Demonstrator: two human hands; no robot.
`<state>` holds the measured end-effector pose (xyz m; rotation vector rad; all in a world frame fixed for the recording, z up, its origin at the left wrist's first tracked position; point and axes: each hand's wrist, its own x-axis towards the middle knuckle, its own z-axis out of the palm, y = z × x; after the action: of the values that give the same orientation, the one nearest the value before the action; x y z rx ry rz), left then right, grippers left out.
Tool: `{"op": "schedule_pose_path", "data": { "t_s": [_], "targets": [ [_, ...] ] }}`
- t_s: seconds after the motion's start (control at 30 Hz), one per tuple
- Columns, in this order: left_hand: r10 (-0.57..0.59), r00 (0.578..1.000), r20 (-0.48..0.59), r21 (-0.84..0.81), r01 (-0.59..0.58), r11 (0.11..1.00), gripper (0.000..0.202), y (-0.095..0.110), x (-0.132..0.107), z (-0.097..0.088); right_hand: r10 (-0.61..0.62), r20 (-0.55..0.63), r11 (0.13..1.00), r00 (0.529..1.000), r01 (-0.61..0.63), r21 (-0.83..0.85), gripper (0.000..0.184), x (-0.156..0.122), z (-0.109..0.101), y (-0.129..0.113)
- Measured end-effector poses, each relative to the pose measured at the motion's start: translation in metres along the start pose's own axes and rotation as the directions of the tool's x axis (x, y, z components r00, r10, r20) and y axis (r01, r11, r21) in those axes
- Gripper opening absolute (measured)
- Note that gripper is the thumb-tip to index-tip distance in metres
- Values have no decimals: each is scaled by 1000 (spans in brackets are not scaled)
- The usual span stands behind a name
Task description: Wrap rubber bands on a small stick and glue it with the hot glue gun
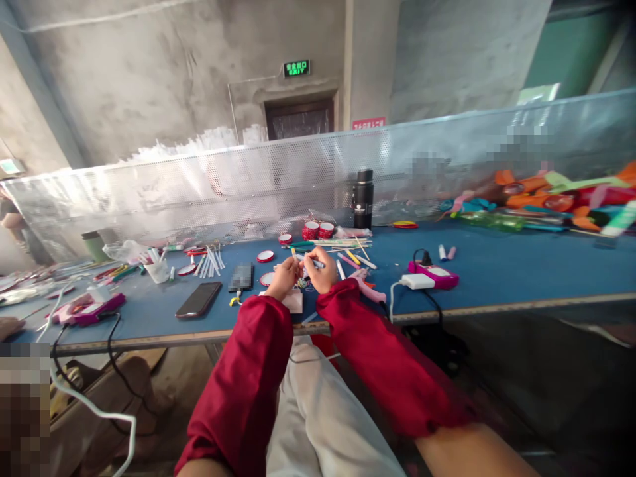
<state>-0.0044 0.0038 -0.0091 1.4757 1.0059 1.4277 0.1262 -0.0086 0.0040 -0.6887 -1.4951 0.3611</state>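
Over the blue table, my left hand point(283, 279) and my right hand point(321, 270) meet, fingertips close together. A pale marker point(317, 264) is pinched in my right hand, pointing toward my left. My left fingers are closed on something small that I cannot make out; a yellow-tipped stick shows just behind them. Below the hands lies a pale block point(293, 301), partly hidden. A pink glue gun point(370, 288) rests right of my right wrist. Pink and yellow markers point(350, 258) lie beyond it. A round red-rimmed disc point(268, 279) is beside my left hand.
A black thermos point(364, 200) stands behind, near the perforated metal divider point(288, 175). To the left are a phone point(199, 300), white sticks point(211, 262) and a cup point(158, 270). A purple power strip point(441, 275) sits right; colourful pieces point(551, 195) are piled at far right.
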Motion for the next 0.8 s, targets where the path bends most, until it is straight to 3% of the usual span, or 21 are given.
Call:
{"op": "schedule_pose_path", "data": {
  "t_s": [0.5,0.8],
  "targets": [
    [71,997,35,66,-73,995,36,-1,0,-1,-17,4,1000,1000,17,-1,15,1,1,3],
    [45,998,40,39,-47,998,35,-2,2,-1,8,-12,999,1000,-7,36,14,2,1,6]
  ]
}}
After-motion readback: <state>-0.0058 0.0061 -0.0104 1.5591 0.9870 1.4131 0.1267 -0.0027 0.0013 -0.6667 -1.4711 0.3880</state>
